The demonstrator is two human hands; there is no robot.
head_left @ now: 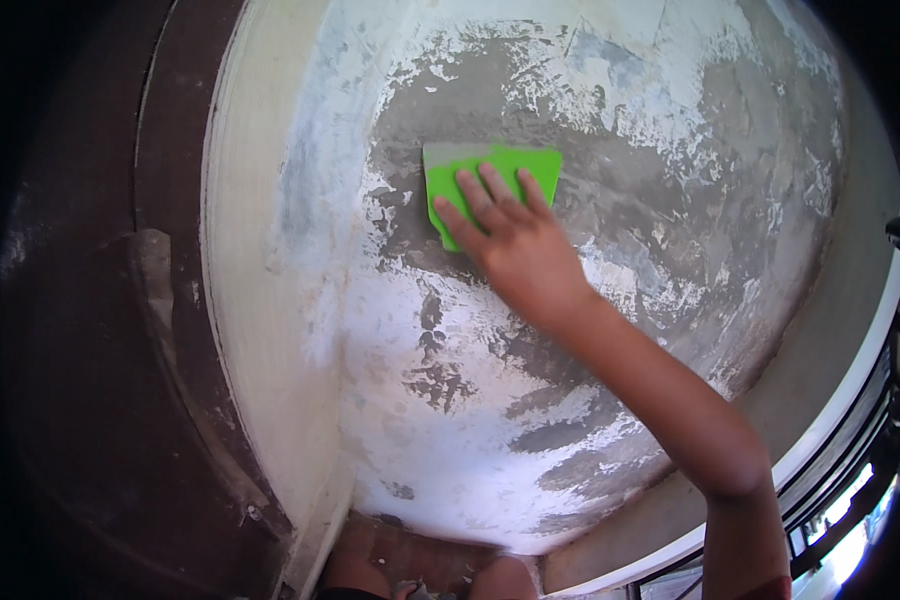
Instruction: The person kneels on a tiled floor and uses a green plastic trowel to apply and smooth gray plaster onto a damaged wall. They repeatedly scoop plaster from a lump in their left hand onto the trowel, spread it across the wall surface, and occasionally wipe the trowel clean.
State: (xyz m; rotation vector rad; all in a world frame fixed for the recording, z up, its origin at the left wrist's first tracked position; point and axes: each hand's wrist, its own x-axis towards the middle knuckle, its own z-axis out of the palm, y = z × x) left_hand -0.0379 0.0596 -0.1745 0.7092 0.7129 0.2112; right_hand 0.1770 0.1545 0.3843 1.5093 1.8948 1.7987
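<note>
The right hand point(520, 255) lies palm toward the wall, fingers spread over the face of a green scraper point(495, 190), holding it; whether any fingertip hooks behind the sheet, I cannot tell. The left hand cannot be made out with certainty, so its state cannot be told. The scraper sits just beyond the right hand's fingertips and under them, its long straight edge uppermost, against or very near the patchy grey-and-white wall point(660, 190). Above the fingers and to their right, the wall runs on with open room. Left of the hand, a shorter stretch ends where the wall meets a cream strip point(255, 250); farther left stands a dark brown panel point(70, 350). Well to the hand's right, past the forearm, a beige border point(835, 345) closes the wall, with dark railings point(840, 480) outside it. Far below the hand, near the knees, the wall meets a reddish-brown floor point(420, 547).
</note>
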